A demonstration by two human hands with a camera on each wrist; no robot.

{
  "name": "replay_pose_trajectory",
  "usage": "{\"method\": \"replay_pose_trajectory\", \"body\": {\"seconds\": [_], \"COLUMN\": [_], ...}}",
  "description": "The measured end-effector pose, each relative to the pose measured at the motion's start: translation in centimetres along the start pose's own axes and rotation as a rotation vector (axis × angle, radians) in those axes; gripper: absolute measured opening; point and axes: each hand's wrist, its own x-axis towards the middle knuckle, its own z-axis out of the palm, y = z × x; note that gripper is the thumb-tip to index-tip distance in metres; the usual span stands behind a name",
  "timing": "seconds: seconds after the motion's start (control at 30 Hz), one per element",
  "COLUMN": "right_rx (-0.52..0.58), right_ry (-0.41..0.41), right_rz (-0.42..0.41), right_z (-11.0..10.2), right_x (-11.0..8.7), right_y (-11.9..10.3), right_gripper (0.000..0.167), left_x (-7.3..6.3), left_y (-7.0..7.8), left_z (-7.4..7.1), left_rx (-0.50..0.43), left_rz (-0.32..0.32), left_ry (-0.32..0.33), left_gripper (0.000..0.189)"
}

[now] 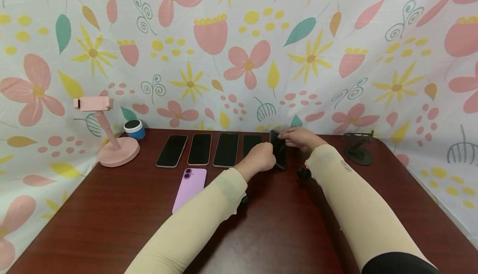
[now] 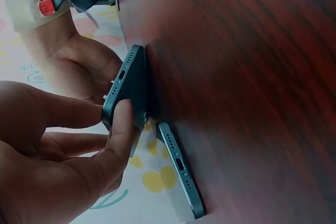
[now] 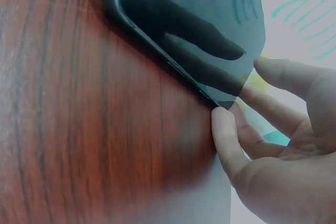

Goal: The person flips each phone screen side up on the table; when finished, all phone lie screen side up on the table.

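Note:
A dark smartphone stands tilted on its long edge at the right end of a row of phones. My left hand pinches its lower end; the left wrist view shows thumb and fingers on either side of the phone, near the charging port. At the far end my right hand holds a corner, thumb on the edge and fingers around the other side. The phone's glossy face reflects fingers. Beside it lies another dark phone, partly hidden behind my left hand.
Three more phones lie face up to the left. A lilac phone lies camera side up nearer me. A pink phone stand and blue jar stand left, a black stand right. A floral cloth hangs behind the table.

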Motion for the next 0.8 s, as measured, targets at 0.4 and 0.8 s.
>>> {"method": "replay_pose_trajectory", "body": {"seconds": [0.4, 0.8], "right_rx": [-0.049, -0.173], "right_ry": [0.020, 0.051], "right_rz": [0.020, 0.000], "right_z": [-0.2, -0.2], "right_x": [0.0, 0.2], "right_y": [0.4, 0.3], "right_gripper": [0.056, 0.057], "left_x": [0.8, 0.7], "left_y": [0.0, 0.1], "left_z": [0.8, 1.6], "left_rx": [0.021, 0.190], "left_rz": [0.009, 0.078], "left_ry": [-0.030, 0.034], "left_gripper": [0.025, 0.017]}}
